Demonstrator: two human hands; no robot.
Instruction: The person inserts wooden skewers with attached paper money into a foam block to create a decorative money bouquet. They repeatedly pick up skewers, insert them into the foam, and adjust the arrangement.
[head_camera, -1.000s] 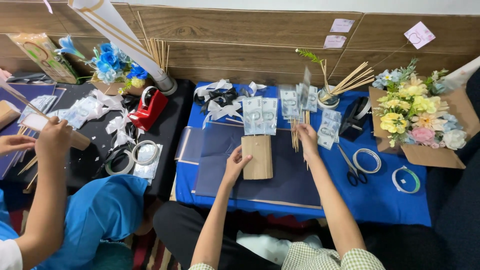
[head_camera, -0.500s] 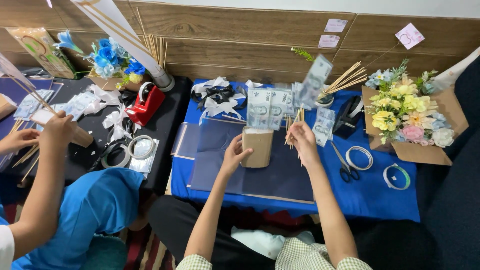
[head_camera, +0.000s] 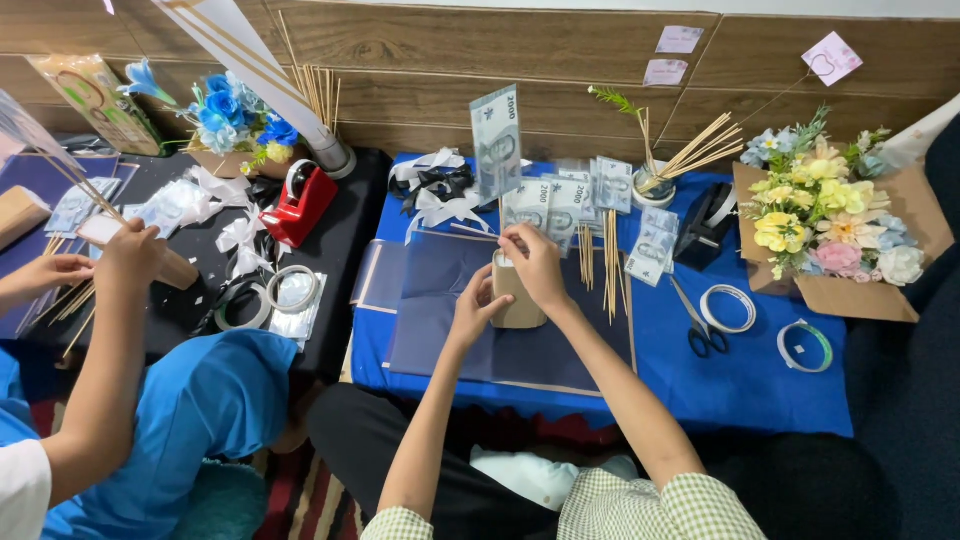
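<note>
Block (head_camera: 518, 298) gripped by left hand (head_camera: 473, 305); note stick (head_camera: 497, 150) pinched by right hand (head_camera: 532, 262), being planted. Many notes (head_camera: 655, 245) left, surface's far edge.

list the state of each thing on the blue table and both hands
left hand: steadies the brown block, grip closed on its side
right hand: pinches a stick at the block's top
brown block: on dark paper
banknote on stick: upright, raised
scissors: lying flat, untouched
tape rolls: flat on cloth

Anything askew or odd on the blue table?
Nothing damaged or spilled. One banknote on a stick stands upright above the brown block, held by the right hand; the other banknotes lie flat.
</note>
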